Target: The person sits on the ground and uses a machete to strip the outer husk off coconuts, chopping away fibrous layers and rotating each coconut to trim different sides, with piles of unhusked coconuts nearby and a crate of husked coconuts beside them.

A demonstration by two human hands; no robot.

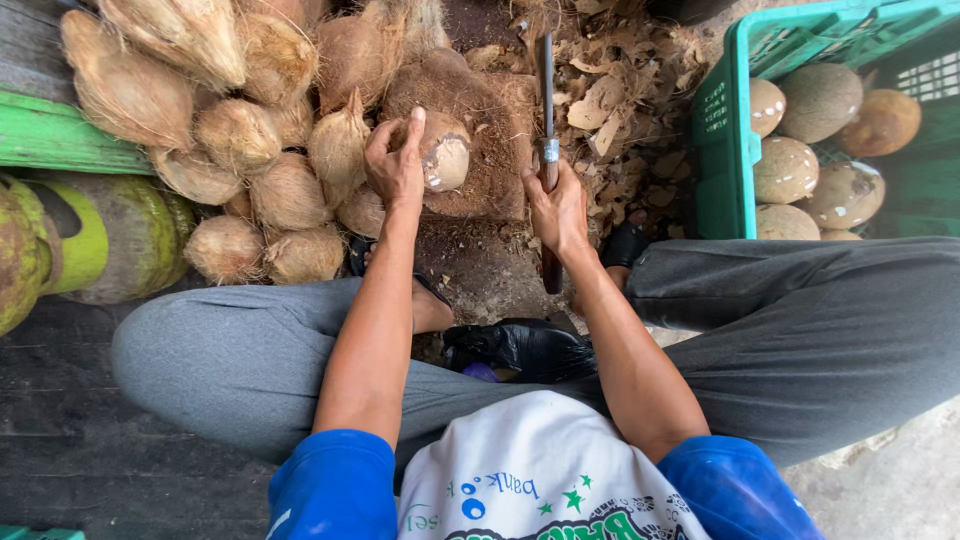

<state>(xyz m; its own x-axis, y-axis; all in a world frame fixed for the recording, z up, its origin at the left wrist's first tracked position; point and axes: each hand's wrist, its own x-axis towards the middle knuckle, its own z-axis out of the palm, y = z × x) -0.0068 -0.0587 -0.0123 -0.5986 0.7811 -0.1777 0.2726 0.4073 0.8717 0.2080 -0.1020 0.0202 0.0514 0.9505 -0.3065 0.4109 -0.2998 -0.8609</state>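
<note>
Left hand (397, 165) is closed over a half-stripped coconut (437, 150), thumb up on top, pinning it on the dark wooden chopping block (490, 175) just ahead of the knees. Right hand (558, 208) is wrapped round the handle of a long cleaver (547, 110), blade pointing away, lying just right of the nut and not touching it.

Progress, judged from the piles:
- Green plastic crate (725, 150) on the right holds about six cleaned coconuts (820, 98) — smooth, round, tan-to-pale shells with whitish scraped patches. That's the done lot; the crate looks far from full.
- Pile of husked-but-fibrous coconuts (240, 135) on the left, a dozen or so in view, some cut off by the frame. Pointed ends, hairy brown coir, rough matte surface. Looks like the bulk is still to do.
- The nut in hand is in between — fibre still on the near side, a pale bare patch on the face toward the blade.

Materials:
- Husk scraps (620, 85) litter the ground behind the block: dry, curled, flaky brown chips.
- Block top is dusted with fine reddish-brown fibre.
- Cleaver: dull steel, metal collar where blade meets dark handle.
- Green gas cylinder (110, 235) lies at far left, paint worn.
- Black plastic bag (520, 345) sits crumpled between the legs, glossy.

Person sits low, grey trousers, knees spread around the block.
</note>
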